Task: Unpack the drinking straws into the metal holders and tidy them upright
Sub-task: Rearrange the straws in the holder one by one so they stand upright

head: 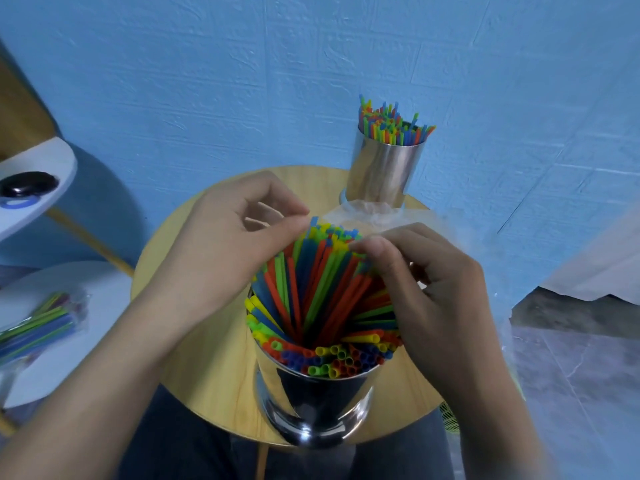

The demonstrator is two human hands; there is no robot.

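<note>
Left hand point(235, 233) and right hand point(429, 275) pinch straws point(311, 289) — filled holder point(384, 168), plastic wrap point(367, 211) behind.

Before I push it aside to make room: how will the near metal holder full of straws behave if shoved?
The near metal holder stands tall with long straws rising above its rim, so a high shove may tip it rather than slide it. The straws lean fanned and loose, so they would probably shift or spill. The polished wall looks slippery to grip.
</note>
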